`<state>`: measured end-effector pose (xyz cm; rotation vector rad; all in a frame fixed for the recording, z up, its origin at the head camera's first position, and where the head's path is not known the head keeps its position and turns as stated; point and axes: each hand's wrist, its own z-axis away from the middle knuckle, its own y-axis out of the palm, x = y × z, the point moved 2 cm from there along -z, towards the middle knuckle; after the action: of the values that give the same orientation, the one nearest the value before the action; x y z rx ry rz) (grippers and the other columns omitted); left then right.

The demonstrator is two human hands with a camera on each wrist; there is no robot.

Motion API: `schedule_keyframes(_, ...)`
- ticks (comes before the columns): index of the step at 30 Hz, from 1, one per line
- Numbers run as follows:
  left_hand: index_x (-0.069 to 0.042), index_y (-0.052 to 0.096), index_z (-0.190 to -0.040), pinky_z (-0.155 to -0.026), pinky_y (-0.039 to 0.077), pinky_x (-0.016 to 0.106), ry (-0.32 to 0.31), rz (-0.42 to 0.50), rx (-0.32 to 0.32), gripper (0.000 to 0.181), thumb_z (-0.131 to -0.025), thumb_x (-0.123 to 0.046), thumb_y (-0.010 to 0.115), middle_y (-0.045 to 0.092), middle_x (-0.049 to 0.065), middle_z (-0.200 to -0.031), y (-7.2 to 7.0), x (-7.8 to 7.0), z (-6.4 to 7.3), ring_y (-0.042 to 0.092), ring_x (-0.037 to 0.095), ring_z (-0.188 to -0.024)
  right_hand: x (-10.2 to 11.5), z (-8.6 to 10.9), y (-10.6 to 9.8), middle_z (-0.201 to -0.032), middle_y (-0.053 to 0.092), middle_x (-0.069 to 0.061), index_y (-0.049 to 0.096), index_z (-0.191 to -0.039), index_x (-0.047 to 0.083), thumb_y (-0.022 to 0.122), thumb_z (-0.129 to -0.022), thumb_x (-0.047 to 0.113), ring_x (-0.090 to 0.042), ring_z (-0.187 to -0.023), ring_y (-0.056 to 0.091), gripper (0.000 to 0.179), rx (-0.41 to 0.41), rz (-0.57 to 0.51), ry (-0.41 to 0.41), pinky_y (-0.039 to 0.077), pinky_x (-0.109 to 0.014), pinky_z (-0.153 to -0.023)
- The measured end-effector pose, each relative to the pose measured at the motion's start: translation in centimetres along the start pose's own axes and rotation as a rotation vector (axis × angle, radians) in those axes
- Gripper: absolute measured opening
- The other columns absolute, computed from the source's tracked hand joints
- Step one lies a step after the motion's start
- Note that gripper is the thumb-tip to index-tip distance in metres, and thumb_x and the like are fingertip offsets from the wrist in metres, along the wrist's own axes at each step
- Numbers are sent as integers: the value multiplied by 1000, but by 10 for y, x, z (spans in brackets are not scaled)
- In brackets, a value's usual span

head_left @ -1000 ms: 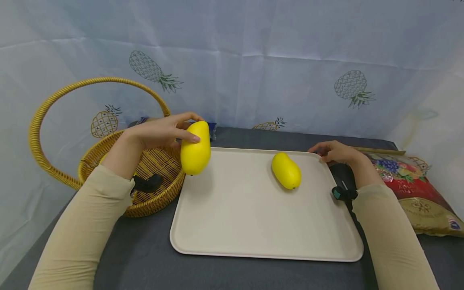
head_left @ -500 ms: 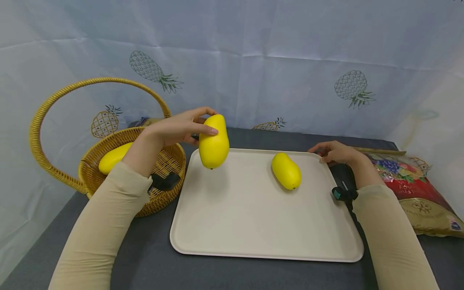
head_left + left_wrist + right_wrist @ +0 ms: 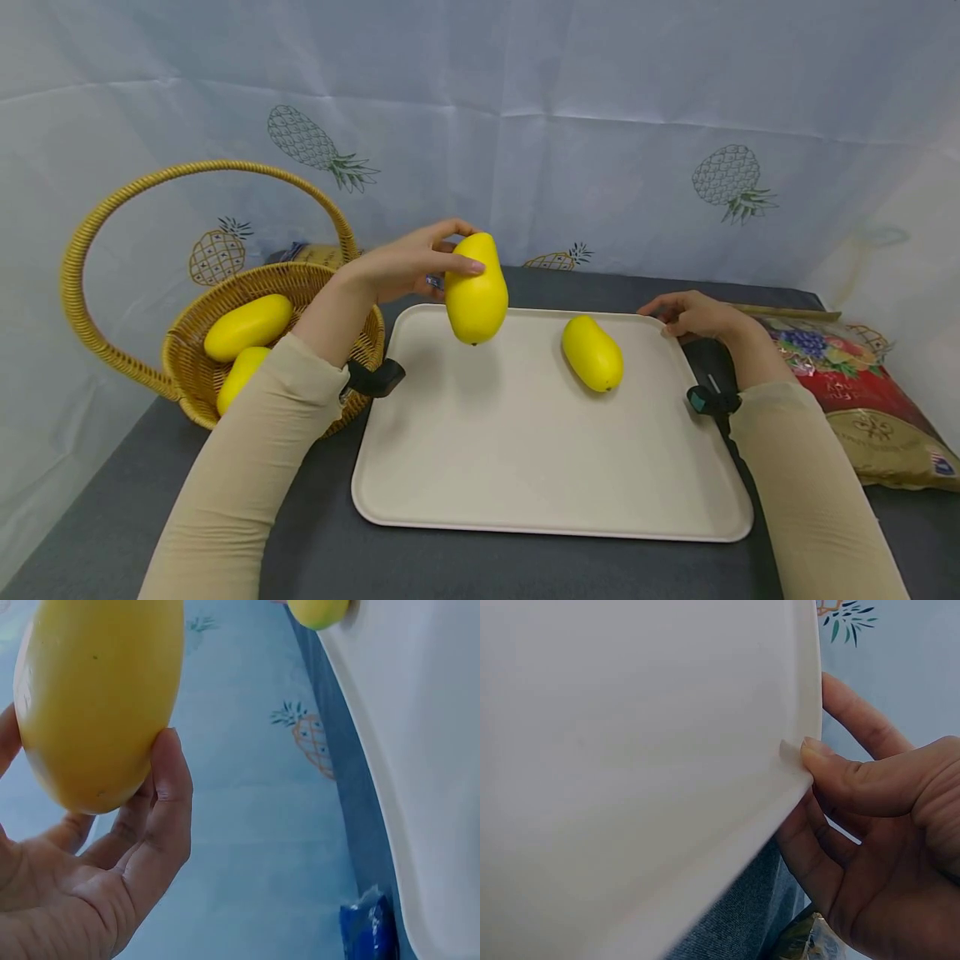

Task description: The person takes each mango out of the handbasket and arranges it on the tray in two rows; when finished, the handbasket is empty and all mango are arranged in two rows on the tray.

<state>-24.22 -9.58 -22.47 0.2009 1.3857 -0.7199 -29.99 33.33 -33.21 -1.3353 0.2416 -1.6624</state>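
Note:
My left hand (image 3: 408, 265) holds a yellow mango (image 3: 477, 292) above the far left part of a cream tray (image 3: 540, 467). The left wrist view shows thumb and fingers gripping one end of that mango (image 3: 101, 697). Another mango (image 3: 592, 353) lies on the tray, right of its middle. At the far right corner, my right hand (image 3: 693, 315) pinches the tray's rim; in the right wrist view the thumb of that hand (image 3: 900, 825) is on top of the corner with fingers beneath. Left of the tray, a wicker basket (image 3: 187, 367) contains two mangoes (image 3: 249, 327), partly behind my left sleeve.
The basket's tall handle (image 3: 71, 275) arches up at the left. A red and gold bag (image 3: 870, 400) lies right of the tray, beside my right forearm. A blue packet (image 3: 367, 926) sits behind the tray's far left side. A pineapple-print cloth (image 3: 570, 167) hangs behind the dark tabletop.
My left hand has carried the mango rightward from the basket's edge to over the tray. Mangoes in the basket have come into view. The right hand has stayed at the corner.

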Motion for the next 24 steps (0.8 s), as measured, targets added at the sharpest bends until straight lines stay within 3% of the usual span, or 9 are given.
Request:
schedule_keyframes(13, -25, 39, -143, -87, 59, 42, 0, 32, -27, 55, -94, -29, 64, 48, 10, -141, 24, 5, -19, 56, 31, -120, 0, -2, -1, -102, 59, -14, 47, -142, -1, 54, -94, -1, -19, -82, 58, 48, 6, -5, 5, 57, -27, -73)
schedule_keyframes(24, -25, 39, -145, -95, 56, 49, -15, 80, 9, 57, -94, -31, 63, 48, 12, -142, 47, 16, -38, 57, 34, -119, 0, -1, 0, -103, 59, -15, 46, -142, -2, 54, -95, -2, -19, -84, 59, 48, 5, -4, 5, 57, -27, -74)
